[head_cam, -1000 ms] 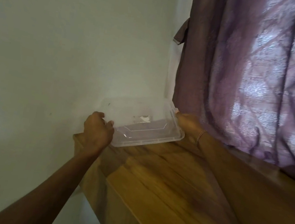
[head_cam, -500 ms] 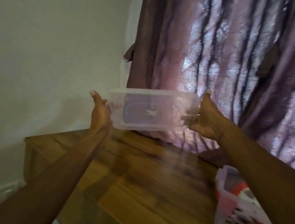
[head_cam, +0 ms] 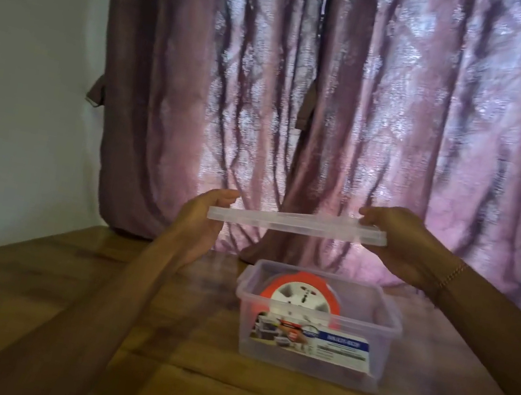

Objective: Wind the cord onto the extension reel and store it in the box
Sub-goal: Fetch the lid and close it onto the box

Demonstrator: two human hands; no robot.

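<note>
- Both arms reach forward over the wooden table (head_cam: 63,319), forearms rising from the lower corners of the view.
- The left hand (head_cam: 203,218) is turned palm inward, its fingers curled round the left end of the clear lid (head_cam: 282,224), thumb on top.
- The right hand (head_cam: 403,247) grips the right end of the lid, thumb above, fingers underneath; a thin bracelet (head_cam: 452,274) sits at that wrist.
- The lid is held almost level, seen nearly edge-on, in the air above the box (head_cam: 311,352) and well apart from its rim.
- The box stands on the table towards its far edge, right of the middle, close to the curtain (head_cam: 337,106); it is clear plastic, open on top, with a printed label (head_cam: 314,341) behind its near wall.
- The extension reel (head_cam: 302,298), orange rim and white face, lies tilted inside the box against the far wall. The cord itself cannot be made out.
- Counted: two hands, one lid, one box, one reel, one label, one bracelet.
- Half a second ago the hands held the lid further left, near the wall corner, with its broad face turned towards the camera; now it lies flat and is centred over the box.
- A second ago the lid rested on the table's far left corner against the wall (head_cam: 24,68).
- The box, then only partly in view at the right edge, now shows whole.
</note>
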